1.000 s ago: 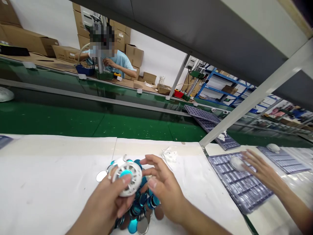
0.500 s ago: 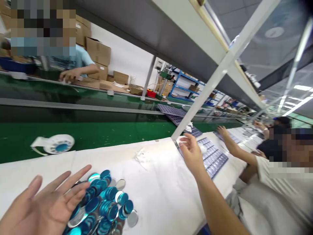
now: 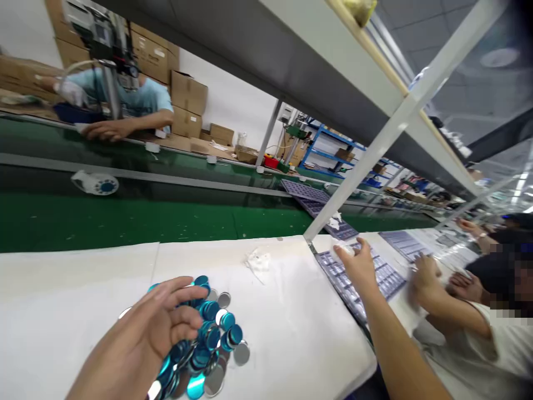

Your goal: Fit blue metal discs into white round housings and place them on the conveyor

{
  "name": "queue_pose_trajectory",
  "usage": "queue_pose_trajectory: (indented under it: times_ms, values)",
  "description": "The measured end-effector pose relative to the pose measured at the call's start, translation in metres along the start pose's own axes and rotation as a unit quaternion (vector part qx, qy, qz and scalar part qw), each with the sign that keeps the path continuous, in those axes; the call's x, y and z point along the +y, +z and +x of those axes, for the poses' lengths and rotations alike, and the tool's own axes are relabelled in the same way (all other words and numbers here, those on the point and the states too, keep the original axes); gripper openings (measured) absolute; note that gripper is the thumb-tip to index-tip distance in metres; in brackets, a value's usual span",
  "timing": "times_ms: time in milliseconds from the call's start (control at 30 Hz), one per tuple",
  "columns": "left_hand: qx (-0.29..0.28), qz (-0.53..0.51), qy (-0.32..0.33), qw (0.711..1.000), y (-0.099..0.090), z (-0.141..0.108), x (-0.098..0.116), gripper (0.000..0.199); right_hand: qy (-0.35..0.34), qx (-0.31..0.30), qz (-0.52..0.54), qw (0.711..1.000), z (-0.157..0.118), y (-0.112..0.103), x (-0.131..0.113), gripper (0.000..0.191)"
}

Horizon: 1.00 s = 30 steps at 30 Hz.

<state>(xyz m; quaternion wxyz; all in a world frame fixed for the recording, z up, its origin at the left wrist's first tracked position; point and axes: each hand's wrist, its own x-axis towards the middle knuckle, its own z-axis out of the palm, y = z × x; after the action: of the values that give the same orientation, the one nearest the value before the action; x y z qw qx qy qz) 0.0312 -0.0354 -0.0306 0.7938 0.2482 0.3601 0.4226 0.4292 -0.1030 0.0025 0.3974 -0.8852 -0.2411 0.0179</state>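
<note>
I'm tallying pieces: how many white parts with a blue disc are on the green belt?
1: the white part lies at left on the green belt, beyond the left hand. Others farther right may be hidden.

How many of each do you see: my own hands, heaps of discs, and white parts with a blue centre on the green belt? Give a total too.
Own hands: 2, left hand and right hand
Disc heap: 1, discs overlapping too much to count
White part on green belt: 1
Total: 4
</note>
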Motion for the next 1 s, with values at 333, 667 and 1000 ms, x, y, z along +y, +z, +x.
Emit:
queue_pose_trajectory:
  times_ms: [333,667,1000]
  values:
    - [-0.041,-0.031,-0.033,0.998,0.013,-0.009,-0.003,0.027,-0.354,-0.439,0.174,0.807,-0.174,0.091,-0.097,0.078]
    - [0.027,-0.057,-0.004,0.998,0.008,-0.004,0.001,0.039,-0.479,-0.502,0.017,0.720,-0.125,0.102,-0.070,0.020]
    - [-0.010,0.050,0.043,0.998,0.016,-0.012,-0.005,0.039,-0.343,-0.458,0.171,0.802,-0.139,0.091,-0.073,0.029]
